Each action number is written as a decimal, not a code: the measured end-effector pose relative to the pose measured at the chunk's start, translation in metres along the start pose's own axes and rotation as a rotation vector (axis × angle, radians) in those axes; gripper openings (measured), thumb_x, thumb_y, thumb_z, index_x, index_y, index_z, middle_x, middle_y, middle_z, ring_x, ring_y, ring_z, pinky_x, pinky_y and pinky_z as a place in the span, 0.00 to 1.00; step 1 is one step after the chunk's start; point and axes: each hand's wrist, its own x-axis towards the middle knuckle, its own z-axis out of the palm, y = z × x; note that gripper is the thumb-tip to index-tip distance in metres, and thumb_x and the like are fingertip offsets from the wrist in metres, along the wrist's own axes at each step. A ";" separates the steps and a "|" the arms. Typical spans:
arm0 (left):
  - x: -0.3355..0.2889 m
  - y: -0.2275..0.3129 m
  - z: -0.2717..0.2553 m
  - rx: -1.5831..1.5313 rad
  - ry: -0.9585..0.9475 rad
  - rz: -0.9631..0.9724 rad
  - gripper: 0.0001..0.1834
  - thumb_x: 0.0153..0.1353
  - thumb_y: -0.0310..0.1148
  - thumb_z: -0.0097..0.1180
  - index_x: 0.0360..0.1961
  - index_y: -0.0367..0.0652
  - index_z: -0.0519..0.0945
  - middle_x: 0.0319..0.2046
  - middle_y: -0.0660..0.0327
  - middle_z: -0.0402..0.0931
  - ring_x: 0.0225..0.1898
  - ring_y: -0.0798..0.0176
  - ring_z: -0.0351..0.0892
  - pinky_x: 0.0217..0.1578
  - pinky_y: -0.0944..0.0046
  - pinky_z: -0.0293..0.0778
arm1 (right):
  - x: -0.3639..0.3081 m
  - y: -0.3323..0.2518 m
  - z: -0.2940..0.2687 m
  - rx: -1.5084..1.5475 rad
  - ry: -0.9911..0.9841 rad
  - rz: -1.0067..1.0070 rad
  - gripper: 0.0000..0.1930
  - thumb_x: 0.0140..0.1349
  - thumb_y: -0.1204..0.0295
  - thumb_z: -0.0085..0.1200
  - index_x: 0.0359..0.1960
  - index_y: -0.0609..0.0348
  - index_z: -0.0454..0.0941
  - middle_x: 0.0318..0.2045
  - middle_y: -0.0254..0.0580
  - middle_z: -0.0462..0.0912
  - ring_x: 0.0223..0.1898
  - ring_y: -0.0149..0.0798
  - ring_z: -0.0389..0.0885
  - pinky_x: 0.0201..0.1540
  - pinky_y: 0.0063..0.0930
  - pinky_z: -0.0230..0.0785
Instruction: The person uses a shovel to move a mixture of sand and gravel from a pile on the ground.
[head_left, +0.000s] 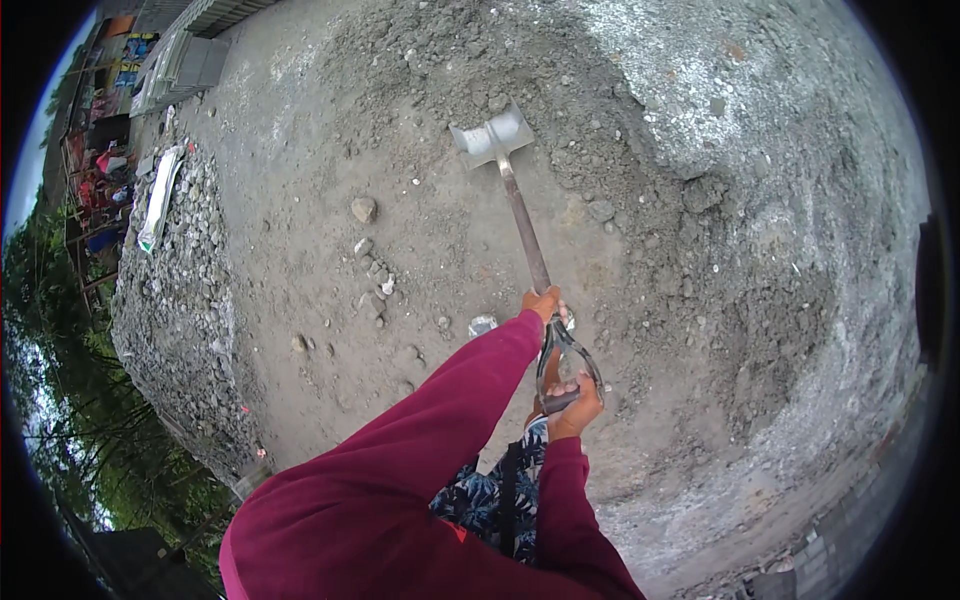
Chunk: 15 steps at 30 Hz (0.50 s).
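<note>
One shovel, two hands, one heap of stones.

We count one shovel (497, 137), a left hand (541, 302) and a right hand (574, 408), one gravel heap (180, 300) along the ground's left edge, one white sack (160, 197) on it, and one larger loose stone (364, 209).

- We stretch our left arm forward in its maroon sleeve, left hand (543, 302) curled shut, fingers wrapped tight.
- Our right hand (574, 410) sits nearer our body, fingers closed, elbow bent, right sleeve low.
</note>
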 end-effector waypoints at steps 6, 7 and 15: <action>-0.054 -0.012 0.032 0.070 0.107 -0.067 0.10 0.59 0.31 0.51 0.26 0.35 0.71 0.17 0.55 0.72 0.12 0.60 0.71 0.12 0.56 0.72 | -0.035 -0.034 -0.022 0.063 -0.008 -0.033 0.08 0.54 0.74 0.51 0.19 0.57 0.67 0.11 0.33 0.64 0.10 0.33 0.63 0.15 0.29 0.61; -0.054 -0.003 0.032 0.097 0.116 -0.060 0.10 0.59 0.31 0.51 0.26 0.34 0.71 0.17 0.55 0.72 0.12 0.60 0.71 0.12 0.56 0.73 | -0.038 -0.036 -0.018 0.051 -0.041 -0.039 0.08 0.54 0.74 0.51 0.20 0.57 0.67 0.11 0.33 0.64 0.10 0.33 0.64 0.15 0.29 0.61; 0.093 0.169 0.014 0.192 0.002 0.100 0.12 0.55 0.31 0.53 0.34 0.32 0.70 0.22 0.54 0.72 0.18 0.61 0.75 0.17 0.58 0.78 | 0.036 0.023 0.172 0.095 -0.224 -0.090 0.05 0.51 0.78 0.51 0.29 0.61 0.69 0.11 0.33 0.64 0.08 0.32 0.62 0.12 0.32 0.62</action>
